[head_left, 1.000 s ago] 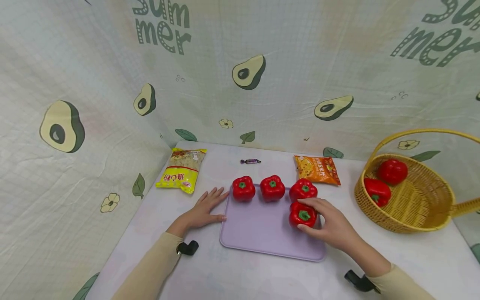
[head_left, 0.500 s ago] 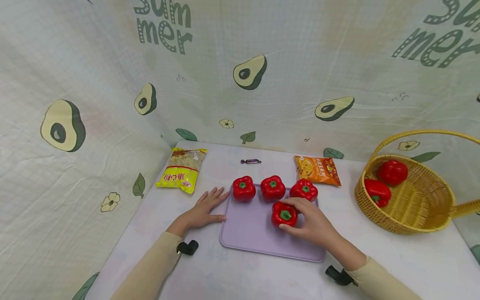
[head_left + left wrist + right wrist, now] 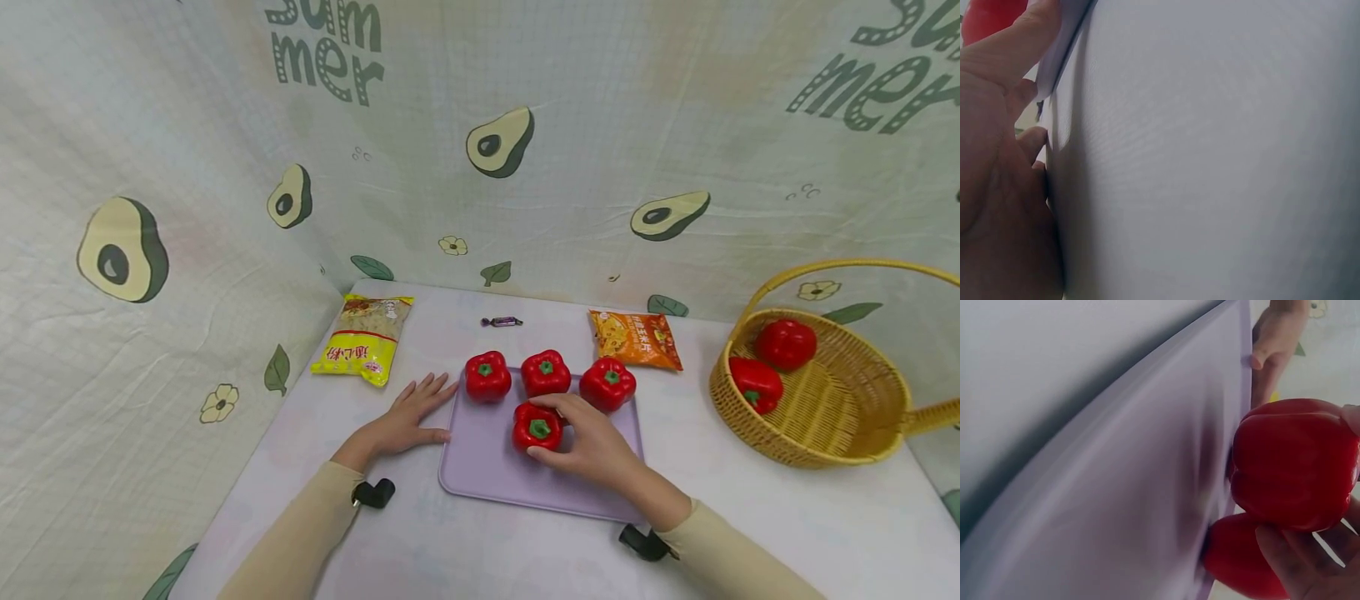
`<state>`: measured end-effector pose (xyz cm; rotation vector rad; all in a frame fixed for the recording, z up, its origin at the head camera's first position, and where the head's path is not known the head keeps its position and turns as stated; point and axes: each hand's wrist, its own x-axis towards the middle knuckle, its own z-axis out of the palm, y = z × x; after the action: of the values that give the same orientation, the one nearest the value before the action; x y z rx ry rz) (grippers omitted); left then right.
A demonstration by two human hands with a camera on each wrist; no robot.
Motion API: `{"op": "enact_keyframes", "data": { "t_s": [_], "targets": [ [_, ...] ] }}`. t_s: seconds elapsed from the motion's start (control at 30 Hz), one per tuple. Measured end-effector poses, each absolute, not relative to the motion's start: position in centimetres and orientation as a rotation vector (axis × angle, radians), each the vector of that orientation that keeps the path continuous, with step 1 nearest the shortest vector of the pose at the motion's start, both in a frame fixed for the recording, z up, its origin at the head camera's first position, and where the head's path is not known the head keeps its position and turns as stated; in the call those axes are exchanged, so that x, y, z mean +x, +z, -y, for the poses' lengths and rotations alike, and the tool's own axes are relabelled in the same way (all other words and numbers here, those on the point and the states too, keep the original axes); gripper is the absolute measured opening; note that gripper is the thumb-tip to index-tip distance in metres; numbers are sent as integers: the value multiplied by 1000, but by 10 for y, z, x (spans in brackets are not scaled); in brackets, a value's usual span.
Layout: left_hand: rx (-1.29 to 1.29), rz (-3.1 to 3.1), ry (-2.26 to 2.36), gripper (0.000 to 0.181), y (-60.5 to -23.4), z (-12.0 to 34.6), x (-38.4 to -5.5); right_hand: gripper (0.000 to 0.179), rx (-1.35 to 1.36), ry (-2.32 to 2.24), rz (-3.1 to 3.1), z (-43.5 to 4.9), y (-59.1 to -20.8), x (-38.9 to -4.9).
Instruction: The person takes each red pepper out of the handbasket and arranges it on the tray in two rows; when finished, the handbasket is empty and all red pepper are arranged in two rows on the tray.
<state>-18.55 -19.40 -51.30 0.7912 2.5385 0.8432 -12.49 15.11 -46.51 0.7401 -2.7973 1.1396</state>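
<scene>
My right hand grips a red bell pepper with a green stem, thumb on the near side and fingers on the far side. The pepper is over the middle of a lilac tray; in the right wrist view this bell pepper shows close up, with a second red one behind it. Along the tray's far edge stand three more: a left pepper, a middle pepper and a right pepper. Flat on the table, fingers spread, my left hand touches the tray's left edge with its thumb.
A yellow wicker basket with a tall handle stands at the right, two red peppers inside. Behind the tray lie a purple-wrapped candy and an orange snack bag. A yellow food packet lies back left, near the curtain.
My right hand has carried the gripped bell pepper leftward, from the tray's right side to its middle. The left hand and the other peppers have stayed put.
</scene>
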Motion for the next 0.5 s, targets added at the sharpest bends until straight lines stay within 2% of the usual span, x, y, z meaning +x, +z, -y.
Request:
{"op": "enact_keyframes", "data": {
  "t_s": [0.5],
  "targets": [
    [803,-2537,841,88,-516,195,-188,67,804,1191,2839,-117,-462,-131]
  ]
}}
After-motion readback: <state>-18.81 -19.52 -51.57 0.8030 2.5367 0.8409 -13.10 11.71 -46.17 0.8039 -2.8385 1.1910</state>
